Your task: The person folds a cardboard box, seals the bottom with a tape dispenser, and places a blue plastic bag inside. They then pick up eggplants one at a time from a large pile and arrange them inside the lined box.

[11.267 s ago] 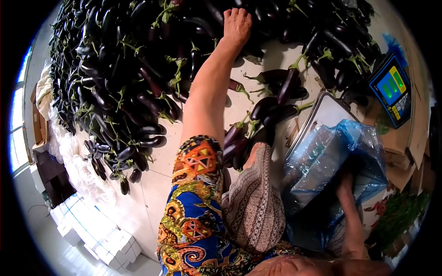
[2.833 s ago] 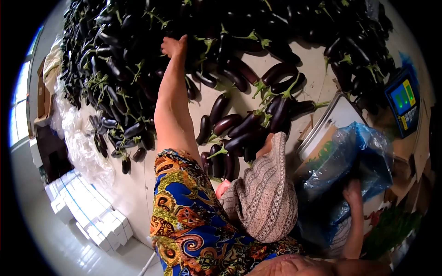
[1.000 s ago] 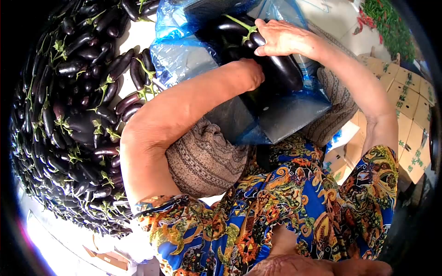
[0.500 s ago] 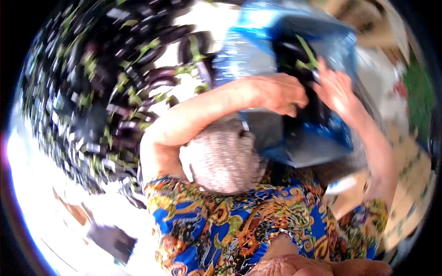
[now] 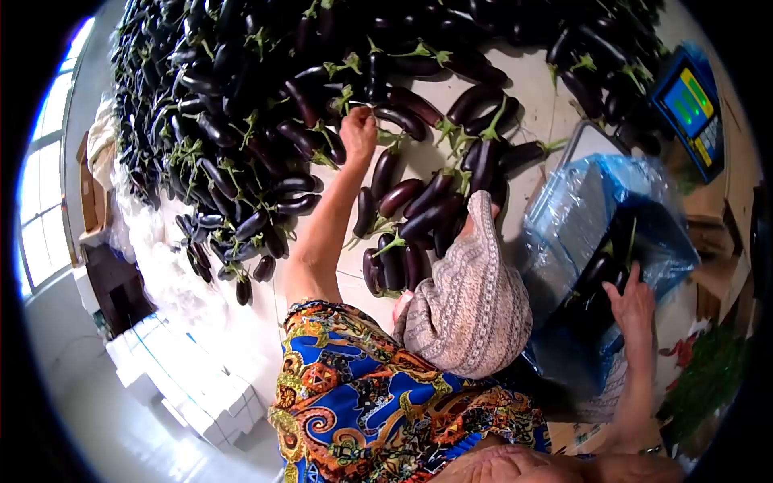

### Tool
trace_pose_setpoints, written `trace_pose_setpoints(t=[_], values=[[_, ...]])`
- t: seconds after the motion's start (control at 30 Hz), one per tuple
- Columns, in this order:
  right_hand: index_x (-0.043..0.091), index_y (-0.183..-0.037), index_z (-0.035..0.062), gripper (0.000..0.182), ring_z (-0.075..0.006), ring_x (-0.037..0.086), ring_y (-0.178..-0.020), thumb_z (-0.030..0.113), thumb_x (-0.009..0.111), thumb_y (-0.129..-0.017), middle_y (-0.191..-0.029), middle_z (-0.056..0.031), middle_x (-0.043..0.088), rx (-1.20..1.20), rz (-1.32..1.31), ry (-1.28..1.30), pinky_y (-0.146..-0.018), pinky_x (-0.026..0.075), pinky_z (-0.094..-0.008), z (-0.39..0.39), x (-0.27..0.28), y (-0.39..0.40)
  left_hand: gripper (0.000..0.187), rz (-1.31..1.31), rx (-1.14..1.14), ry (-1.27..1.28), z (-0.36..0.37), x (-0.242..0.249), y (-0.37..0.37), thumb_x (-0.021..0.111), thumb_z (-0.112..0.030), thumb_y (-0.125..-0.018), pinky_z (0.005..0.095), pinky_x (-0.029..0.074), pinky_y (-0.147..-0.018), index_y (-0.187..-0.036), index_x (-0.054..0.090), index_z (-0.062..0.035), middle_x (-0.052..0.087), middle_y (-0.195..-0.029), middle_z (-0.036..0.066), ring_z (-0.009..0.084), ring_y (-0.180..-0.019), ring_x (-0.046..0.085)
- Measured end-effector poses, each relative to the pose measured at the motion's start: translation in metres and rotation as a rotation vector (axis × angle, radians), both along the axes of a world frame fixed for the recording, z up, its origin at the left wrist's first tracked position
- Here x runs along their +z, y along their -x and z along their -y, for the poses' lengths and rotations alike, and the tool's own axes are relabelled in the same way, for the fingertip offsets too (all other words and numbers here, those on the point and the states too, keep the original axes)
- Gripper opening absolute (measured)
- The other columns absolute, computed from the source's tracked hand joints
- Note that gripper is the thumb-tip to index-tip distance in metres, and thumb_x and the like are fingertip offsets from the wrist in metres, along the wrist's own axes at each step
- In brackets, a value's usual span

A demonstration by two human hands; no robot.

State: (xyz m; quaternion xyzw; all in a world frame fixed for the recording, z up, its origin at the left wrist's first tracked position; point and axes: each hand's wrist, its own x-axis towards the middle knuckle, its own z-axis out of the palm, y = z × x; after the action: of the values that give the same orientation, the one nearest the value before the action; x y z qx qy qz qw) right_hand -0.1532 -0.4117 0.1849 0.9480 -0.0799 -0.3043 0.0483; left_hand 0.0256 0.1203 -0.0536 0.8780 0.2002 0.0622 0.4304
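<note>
My left hand [image 5: 359,137] reaches out to the edge of the eggplant heap [image 5: 217,129], its fingers pinched at the stem end of a dark purple eggplant [image 5: 403,121]. At the right, my right hand [image 5: 633,304] is inside a blue plastic bag [image 5: 564,201], with index finger and thumb apart. Its fingertips touch the eggplants in the bag [image 5: 596,270], one with a green stem pointing up. Loose eggplants [image 5: 431,193] lie on the floor between my two hands, stems in mixed directions.
My bent knee in patterned trousers [image 5: 467,322] rises between the hands. A scale display [image 5: 691,109] stands behind the bag, beside cardboard [image 5: 708,205]. White boxes [image 5: 185,378] and crumpled clear plastic [image 5: 181,278] are at the left; a green heap [image 5: 713,374] is at the lower right.
My left hand has gone from over the bag to the heap on the left. My right hand stays at the bagged eggplants. The view has swung left.
</note>
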Motion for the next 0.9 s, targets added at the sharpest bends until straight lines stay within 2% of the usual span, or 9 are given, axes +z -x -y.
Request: trace_pose_setpoints(t=[0.17, 0.3, 0.37, 0.4, 0.6, 0.63, 0.77, 0.8, 0.9], values=[[0.034, -0.137, -0.008, 0.073, -0.0472, 0.062, -0.079, 0.036, 0.064, -0.087, -0.085, -0.033, 0.063, -0.011, -0.071, 0.026, -0.077, 0.048, -0.05, 0.001, 0.0, -0.004, 0.047, 0.052, 0.335, -0.37, -0.057, -0.039, -0.006, 0.067, -0.029, -0.075, 0.0466, 0.042, -0.096, -0.115, 0.057, -0.0046, 0.054, -0.117, 0.026, 0.0423, -0.11, 0.049], [0.032, -0.137, -0.0101, 0.074, -0.0463, 0.062, -0.079, 0.033, 0.064, -0.086, -0.084, -0.0323, 0.064, -0.001, -0.083, 0.045, -0.077, 0.048, -0.0495, -0.004, 0.003, -0.007, 0.056, -0.211, 0.39, -0.431, -0.072, -0.002, -0.023, 0.066, -0.031, -0.078, 0.0503, 0.041, -0.093, -0.125, 0.048, -0.0074, 0.047, -0.124, 0.026, 0.0437, -0.113, 0.045], [0.032, -0.138, -0.0096, 0.071, -0.0455, 0.063, -0.078, 0.03, 0.062, -0.087, -0.083, -0.0312, 0.064, 0.027, -0.054, 0.047, -0.075, 0.049, -0.0486, 0.001, -0.003, -0.004, 0.055, 0.038, 0.212, -0.663, -0.084, -0.002, -0.043, 0.066, -0.031, -0.079, 0.0503, 0.041, -0.093, -0.126, 0.049, -0.0078, 0.049, -0.123, 0.023, 0.0436, -0.111, 0.046], [0.032, -0.138, -0.0096, 0.071, -0.0452, 0.063, -0.078, 0.029, 0.061, -0.087, -0.082, -0.031, 0.064, 0.02, -0.065, 0.053, -0.074, 0.049, -0.0482, -0.003, -0.001, -0.005, 0.037, 0.441, 0.156, -0.829, -0.083, 0.009, -0.06, 0.066, -0.021, -0.073, 0.0473, 0.045, -0.071, -0.102, 0.057, -0.002, 0.059, -0.092, 0.019, 0.0377, -0.084, 0.055], [0.035, -0.138, -0.0097, 0.072, -0.043, 0.063, -0.073, 0.031, 0.061, -0.085, -0.08, -0.0297, 0.064, 0.016, -0.151, 0.101, -0.07, 0.051, -0.047, -0.006, 0.003, -0.015, 0.07, 0.621, -0.04, -0.541, -0.081, 0.013, -0.193, 0.076, -0.031, -0.069, 0.0475, 0.04, -0.098, -0.129, 0.05, -0.008, 0.056, -0.12, 0.018, 0.0408, -0.116, 0.045], [0.035, -0.138, -0.0097, 0.072, -0.0427, 0.063, -0.073, 0.032, 0.061, -0.085, -0.08, -0.0296, 0.064, 0.023, -0.15, 0.098, -0.07, 0.051, -0.0468, -0.003, 0.001, -0.013, 0.081, 0.683, -0.014, -0.724, -0.078, 0.011, -0.213, 0.071, -0.058, -0.073, 0.0447, 0.041, -0.089, -0.127, 0.049, -0.0028, 0.06, -0.113, 0.017, 0.0359, -0.105, 0.055], [0.037, -0.137, -0.0101, 0.071, -0.0432, 0.063, -0.073, 0.033, 0.061, -0.084, -0.082, -0.03, 0.064, -0.044, -0.217, 0.14, -0.071, 0.05, -0.0468, -0.01, 0.005, -0.021, 0.07, 0.231, 0.044, -0.874, -0.075, 0.008, -0.263, 0.084, -0.046, -0.061, 0.0426, 0.052, -0.067, -0.112, 0.057, -0.006, 0.062, -0.101, 0.014, 0.0321, -0.09, 0.062], [0.037, -0.136, -0.0104, 0.07, -0.0435, 0.062, -0.073, 0.031, 0.06, -0.085, -0.081, -0.0301, 0.063, -0.05, -0.214, 0.139, -0.071, 0.049, -0.0473, -0.008, 0.003, -0.02, 0.063, 0.107, 0.164, -0.734, -0.036, 0.06, -0.235, 0.085, -0.04, -0.063, 0.0446, 0.053, -0.074, -0.112, 0.059, -0.0093, 0.062, -0.1, 0.013, 0.0359, -0.092, 0.061], [0.038, -0.135, -0.0116, 0.067, -0.0437, 0.06, -0.071, 0.028, 0.059, -0.085, -0.079, -0.0299, 0.063, -0.003, -0.141, 0.096, -0.069, 0.049, -0.0475, -0.005, 0.0, -0.012, 0.061, 0.212, 0.162, -0.582, -0.048, 0.033, -0.231, 0.08, -0.035, -0.067, 0.049, 0.05, -0.085, -0.12, 0.054, -0.0174, 0.055, -0.12, 0.015, 0.0411, -0.109, 0.054]])
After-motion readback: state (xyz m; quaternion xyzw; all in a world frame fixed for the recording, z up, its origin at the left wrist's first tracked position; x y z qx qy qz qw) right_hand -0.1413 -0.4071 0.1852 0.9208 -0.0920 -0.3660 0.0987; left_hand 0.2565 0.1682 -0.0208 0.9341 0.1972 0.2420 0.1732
